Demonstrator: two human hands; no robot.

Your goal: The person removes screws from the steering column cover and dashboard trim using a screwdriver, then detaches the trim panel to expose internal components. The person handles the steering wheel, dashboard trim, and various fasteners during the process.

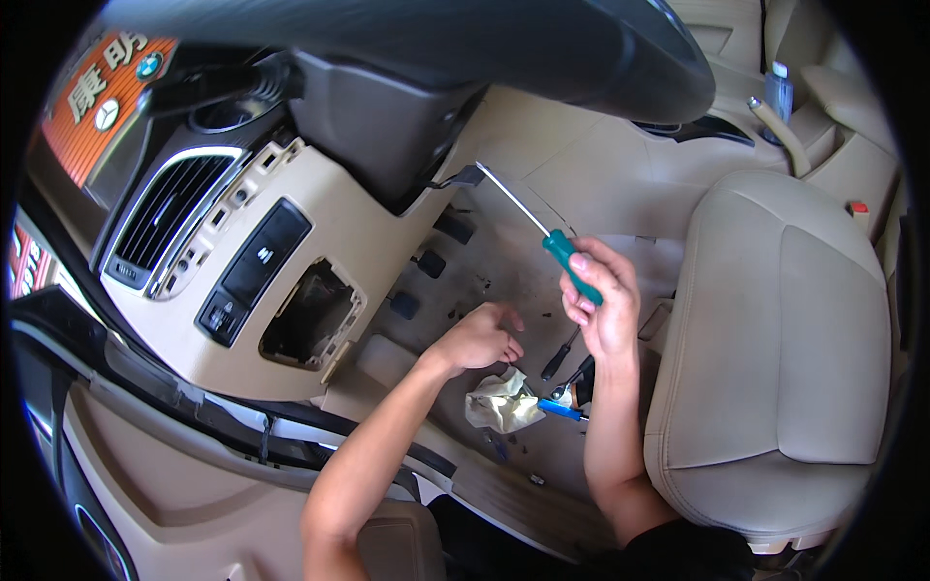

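My right hand [610, 305] is closed round the green handle of a screwdriver [561, 250]. Its bare metal shaft slants up to the left, and the tip appears beside a small black lever [463, 178] under the steering column [373, 121]; whether they touch I cannot tell. Over the footwell, my left hand [480, 336] hangs with loosely bent fingers apart and nothing visible in it. Below that hand a crumpled pale cloth or bag [504, 401] lies on the floor. Beside it are a blue-handled tool [560, 410] and a black-handled screwdriver [555, 362].
The steering wheel [620, 58] overhangs the top. At left, the beige dashboard panel [228, 363] has an open rectangular hole [312, 312] and an air vent [179, 208]. Pedals [429, 262] stand deeper in the footwell. A beige seat [775, 339] fills the right, with a handbrake [780, 136] beyond.
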